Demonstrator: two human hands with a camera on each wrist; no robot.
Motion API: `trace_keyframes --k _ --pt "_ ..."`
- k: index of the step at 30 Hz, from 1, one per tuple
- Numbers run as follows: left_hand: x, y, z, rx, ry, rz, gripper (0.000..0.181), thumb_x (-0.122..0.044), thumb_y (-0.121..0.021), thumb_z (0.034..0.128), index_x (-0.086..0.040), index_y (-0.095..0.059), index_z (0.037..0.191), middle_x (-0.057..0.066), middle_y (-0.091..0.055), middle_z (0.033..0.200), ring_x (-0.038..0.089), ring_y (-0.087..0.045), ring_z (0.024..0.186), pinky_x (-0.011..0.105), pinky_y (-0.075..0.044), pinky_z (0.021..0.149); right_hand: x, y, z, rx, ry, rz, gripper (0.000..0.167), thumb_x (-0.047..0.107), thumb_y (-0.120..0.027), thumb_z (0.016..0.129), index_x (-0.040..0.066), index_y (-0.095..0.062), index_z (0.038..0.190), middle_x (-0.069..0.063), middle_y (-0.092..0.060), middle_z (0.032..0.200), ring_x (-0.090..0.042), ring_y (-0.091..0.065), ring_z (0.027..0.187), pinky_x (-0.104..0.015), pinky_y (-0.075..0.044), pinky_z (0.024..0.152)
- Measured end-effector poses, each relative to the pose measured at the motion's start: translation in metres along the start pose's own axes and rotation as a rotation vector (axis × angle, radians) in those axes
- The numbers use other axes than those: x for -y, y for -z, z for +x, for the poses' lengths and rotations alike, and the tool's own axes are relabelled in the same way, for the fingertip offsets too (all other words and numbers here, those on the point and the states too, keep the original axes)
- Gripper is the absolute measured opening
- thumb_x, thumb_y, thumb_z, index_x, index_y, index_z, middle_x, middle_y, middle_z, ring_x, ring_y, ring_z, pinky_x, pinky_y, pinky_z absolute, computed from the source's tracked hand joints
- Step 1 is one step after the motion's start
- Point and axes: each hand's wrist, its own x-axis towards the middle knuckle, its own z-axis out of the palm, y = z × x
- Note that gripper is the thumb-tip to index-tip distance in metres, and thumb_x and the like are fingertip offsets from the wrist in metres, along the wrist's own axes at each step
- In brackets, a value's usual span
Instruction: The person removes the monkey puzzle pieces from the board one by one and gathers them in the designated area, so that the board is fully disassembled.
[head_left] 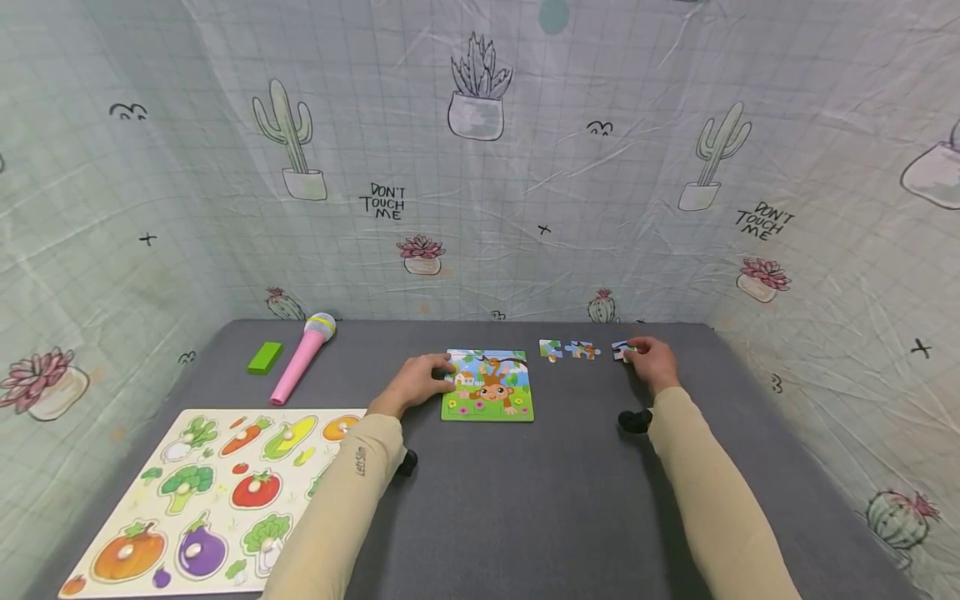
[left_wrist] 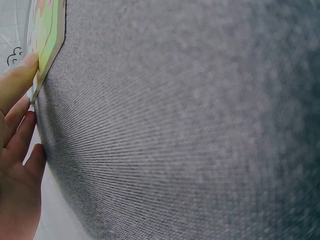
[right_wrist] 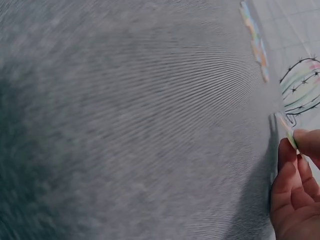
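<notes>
A square jigsaw puzzle (head_left: pixel 487 400) with a monkey picture and a green border lies in the middle of the table. My left hand (head_left: pixel 416 379) holds its left edge, the thumb (left_wrist: pixel 22 75) on the picture side and the fingers at the rim. Out to the right, my right hand (head_left: pixel 654 363) pinches a small puzzle piece (head_left: pixel 620 351) between thumb and fingers, just above the table; this piece (right_wrist: pixel 287 132) is also seen edge-on in the right wrist view. Between the hands lie two loose puzzle pieces, a left one (head_left: pixel 551 349) and a right one (head_left: pixel 581 349), set close together.
At the left front lies a white vegetable peg board (head_left: pixel 240 467), partly behind the left forearm. Behind it are a pink toy microphone (head_left: pixel 300 362) and a green block (head_left: pixel 265 357). A cactus-print curtain (head_left: pixel 480 208) encloses the back and sides of the grey table (head_left: pixel 525 508).
</notes>
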Motion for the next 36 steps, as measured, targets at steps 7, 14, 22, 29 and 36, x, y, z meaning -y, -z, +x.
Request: trace_keyframes --k 7,14,22,29,36 --pt "0.000 0.001 -0.001 0.010 0.009 -0.002 0.037 -0.021 -0.071 0.0912 -0.009 -0.067 0.126 0.008 -0.043 0.151 0.032 -0.032 0.142 0.049 -0.029 0.116 -0.007 -0.006 0.000 -0.034 0.072 -0.053 0.036 0.013 -0.055 0.099 -0.007 -0.057 0.129 -0.030 -0.052 0.127 -0.043 -0.049 0.115 -0.055 -0.043 0.097" --pt "-0.001 0.001 0.000 0.017 0.012 -0.013 0.037 -0.021 -0.071 0.0910 -0.009 -0.067 0.126 0.007 -0.043 0.151 0.032 -0.032 0.142 0.049 -0.030 0.115 -0.008 -0.011 -0.002 -0.098 0.124 -0.094 0.031 0.009 -0.057 0.095 -0.010 -0.060 0.120 -0.032 -0.057 0.118 -0.045 -0.052 0.109 -0.056 -0.042 0.096" --pt "0.001 0.000 0.001 0.003 0.008 -0.004 0.037 -0.022 -0.072 0.0906 -0.009 -0.068 0.125 0.008 -0.045 0.150 0.031 -0.034 0.141 0.047 -0.031 0.115 -0.009 -0.009 0.000 -0.016 0.141 -0.182 0.042 0.017 -0.062 0.095 -0.012 -0.055 0.125 -0.033 -0.055 0.125 -0.045 -0.051 0.116 -0.056 -0.040 0.101" --pt "0.001 0.000 0.001 0.005 0.007 0.001 0.038 -0.022 -0.072 0.0907 -0.009 -0.067 0.126 0.008 -0.044 0.150 0.031 -0.033 0.142 0.048 -0.031 0.115 -0.008 -0.007 -0.001 0.034 0.123 -0.183 0.045 0.016 -0.062 0.096 -0.013 -0.052 0.130 -0.034 -0.051 0.129 -0.045 -0.048 0.119 -0.055 -0.040 0.102" --pt "0.001 -0.001 0.001 -0.001 0.002 0.001 0.037 -0.022 -0.072 0.0904 -0.009 -0.068 0.125 0.008 -0.045 0.150 0.031 -0.034 0.141 0.047 -0.030 0.115 -0.007 -0.010 -0.001 0.015 0.123 -0.182 0.042 0.016 -0.060 0.097 -0.012 -0.055 0.128 -0.033 -0.052 0.127 -0.045 -0.048 0.117 -0.055 -0.041 0.101"
